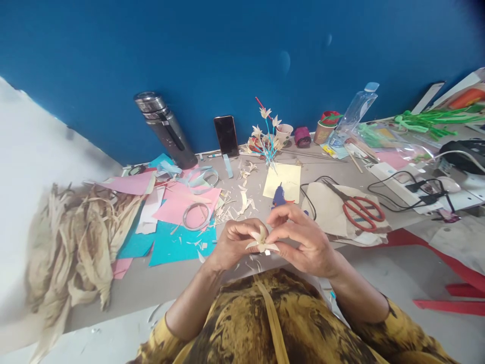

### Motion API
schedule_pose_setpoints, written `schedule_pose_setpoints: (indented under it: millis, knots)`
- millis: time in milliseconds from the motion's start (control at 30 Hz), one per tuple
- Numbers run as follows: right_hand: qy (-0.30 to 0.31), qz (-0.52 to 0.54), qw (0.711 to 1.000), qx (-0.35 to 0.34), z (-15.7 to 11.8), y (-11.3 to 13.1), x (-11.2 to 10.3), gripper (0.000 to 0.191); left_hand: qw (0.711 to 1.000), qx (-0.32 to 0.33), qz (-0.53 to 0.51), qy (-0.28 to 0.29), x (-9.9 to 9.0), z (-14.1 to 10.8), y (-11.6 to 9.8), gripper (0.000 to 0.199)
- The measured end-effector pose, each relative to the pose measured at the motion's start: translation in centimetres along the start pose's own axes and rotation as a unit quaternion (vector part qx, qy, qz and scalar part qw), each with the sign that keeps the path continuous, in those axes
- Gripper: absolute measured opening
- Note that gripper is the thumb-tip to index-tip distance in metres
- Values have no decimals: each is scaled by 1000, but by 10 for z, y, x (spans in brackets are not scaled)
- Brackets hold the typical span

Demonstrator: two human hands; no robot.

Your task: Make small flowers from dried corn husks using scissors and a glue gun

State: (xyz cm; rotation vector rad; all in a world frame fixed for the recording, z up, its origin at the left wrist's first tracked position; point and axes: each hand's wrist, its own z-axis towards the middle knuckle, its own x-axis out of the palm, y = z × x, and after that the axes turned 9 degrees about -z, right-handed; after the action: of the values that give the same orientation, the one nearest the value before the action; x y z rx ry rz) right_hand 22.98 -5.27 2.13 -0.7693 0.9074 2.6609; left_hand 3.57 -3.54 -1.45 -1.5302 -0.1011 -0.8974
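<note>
Fiddling with a small pale flower (261,240) is what's going on here, and going by the hands I'd call it the shaping or assembling bit, though I can't make out exactly which part is being worked. Let's use the yellow sheet (282,174) as the landmark: the flower is held up on the wearer's side of it, slightly to its left, petals spread open. The left hand (238,243) has it in a narrow pinch from the left. The right hand (306,240) comes in from the other side with fingers bent and tips right at the flower's middle, but honestly I can't tell if they're actually gripping or just touching. A blue glue gun (278,195) sits at the near edge of the sheet, and similar blooms on blue stems (270,150) stand just behind it. Pale scraps (243,200) are scattered to its left, and the scissors (344,198) lie to its right. IMO the next move calls for the left pinch to be steady while the right fingertips work gently, since those petals look thin and I'd guess they'd crease or tear under a hard squeeze.
</note>
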Motion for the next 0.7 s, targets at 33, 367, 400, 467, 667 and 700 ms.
schedule_pose_setpoints:
  millis: [33,367,400,467,667,700]
  knots:
    - [1,2,1000,3,0,0,0,12,1000,-3,1,2,1,0,0,16]
    - [-7,-1,1000,24,2,4,-1,12,999,-7,25,20,-1,-3,-1,9]
    - [-3,3,1000,26,2,4,-2,11,999,-11,26,22,-1,-3,-1,10]
    - [-1,13,1000,28,3,5,-2,10,999,-9,26,26,-2,-3,-1,11]
    - [10,37,999,28,6,6,-3,6,996,65,21,59,-6,-2,4,14]
    - [10,38,999,30,5,5,-3,8,995,77,22,64,-7,-2,5,17]
